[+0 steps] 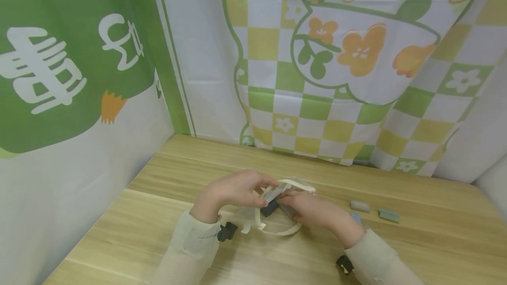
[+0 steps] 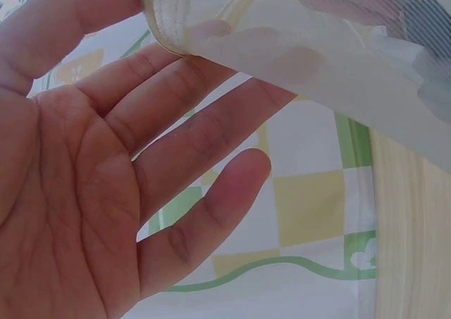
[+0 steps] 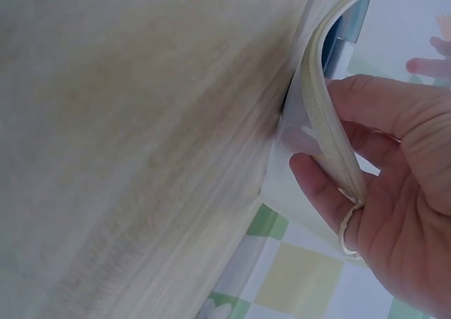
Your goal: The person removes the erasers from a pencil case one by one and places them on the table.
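A see-through pouch with a cream zip edge lies on the table with its mouth open. Inside it show a dark block and some greyish pieces. My left hand pinches the pouch's rim at the left. In the left wrist view its thumb is at the zip edge, with fingertips behind the sheer wall. Reaching into the mouth from the right is my right hand. The right wrist view has its fingers on both sides of the zip; I cannot tell whether they grip something inside.
Right of the pouch lie a grey block, a blue-green block and a blue piece partly hidden by the right wrist. A patterned curtain hangs along the back of the wooden table; a white and green cloth borders the left.
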### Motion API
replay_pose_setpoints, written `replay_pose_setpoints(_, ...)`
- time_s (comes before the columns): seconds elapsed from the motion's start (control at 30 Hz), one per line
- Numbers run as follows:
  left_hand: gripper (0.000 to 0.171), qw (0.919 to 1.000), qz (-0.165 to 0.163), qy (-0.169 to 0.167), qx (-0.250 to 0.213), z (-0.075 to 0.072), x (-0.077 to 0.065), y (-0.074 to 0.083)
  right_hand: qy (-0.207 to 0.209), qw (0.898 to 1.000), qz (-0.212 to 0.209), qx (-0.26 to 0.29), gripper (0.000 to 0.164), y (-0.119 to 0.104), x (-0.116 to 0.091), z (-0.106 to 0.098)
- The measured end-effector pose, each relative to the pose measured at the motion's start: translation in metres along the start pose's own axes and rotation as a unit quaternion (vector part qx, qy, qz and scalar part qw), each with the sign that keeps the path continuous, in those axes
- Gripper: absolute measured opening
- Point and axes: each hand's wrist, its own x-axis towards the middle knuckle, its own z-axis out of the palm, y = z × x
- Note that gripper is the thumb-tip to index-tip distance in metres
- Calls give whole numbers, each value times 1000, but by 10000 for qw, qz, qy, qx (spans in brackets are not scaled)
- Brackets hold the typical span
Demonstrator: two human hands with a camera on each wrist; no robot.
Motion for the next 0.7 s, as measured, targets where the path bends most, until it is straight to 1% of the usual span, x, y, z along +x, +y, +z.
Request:
replay_pose_setpoints(0.17,53,10000,43,-15,74,-1,-1,0,7,9999,86,82,50,0,2,0)
replay_pose_setpoints(0.4,52,10000,41,-7,40,0,-1,-1,70,9999,-110,68,47,4,3,4)
replay_pose_setpoints(0.57,52,10000,-14,9,0,0,-1,0,-25,9999,-61,116,48,4,2,4)
replay_pose_setpoints(0.7,52,10000,-30,-17,-8,0,0,0,-55,9998,-74,174,44,5,1,2)
